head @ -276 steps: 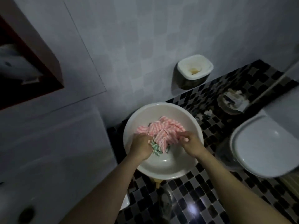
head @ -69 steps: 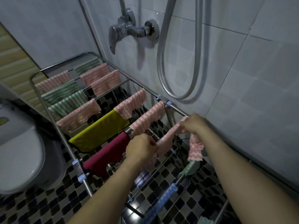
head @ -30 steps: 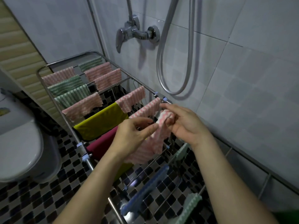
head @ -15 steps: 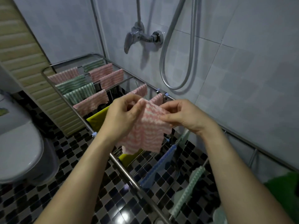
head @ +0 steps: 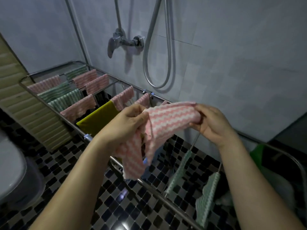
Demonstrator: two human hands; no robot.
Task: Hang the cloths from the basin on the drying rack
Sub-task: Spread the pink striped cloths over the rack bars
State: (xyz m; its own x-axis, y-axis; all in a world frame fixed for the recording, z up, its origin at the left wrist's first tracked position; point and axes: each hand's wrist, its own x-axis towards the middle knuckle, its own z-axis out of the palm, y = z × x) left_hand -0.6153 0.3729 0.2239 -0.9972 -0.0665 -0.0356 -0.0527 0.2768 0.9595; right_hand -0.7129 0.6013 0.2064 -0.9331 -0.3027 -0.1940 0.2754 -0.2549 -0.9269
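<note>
Ribbed pink cloth [head: 167, 123]; shiny metal drying rack [head: 69, 121]; glossy floor tiles [head: 123, 201]; wall tiles [head: 240, 63] seemingly matt.

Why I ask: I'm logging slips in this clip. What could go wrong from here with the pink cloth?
The pink cloth is bunched between the left hand and right hand, above the drying rack. Draped unevenly, it could slide off onto the tiled floor. The right forearm passes close to a green striped cloth hanging lopsided off a rod, and might knock it down.
</note>
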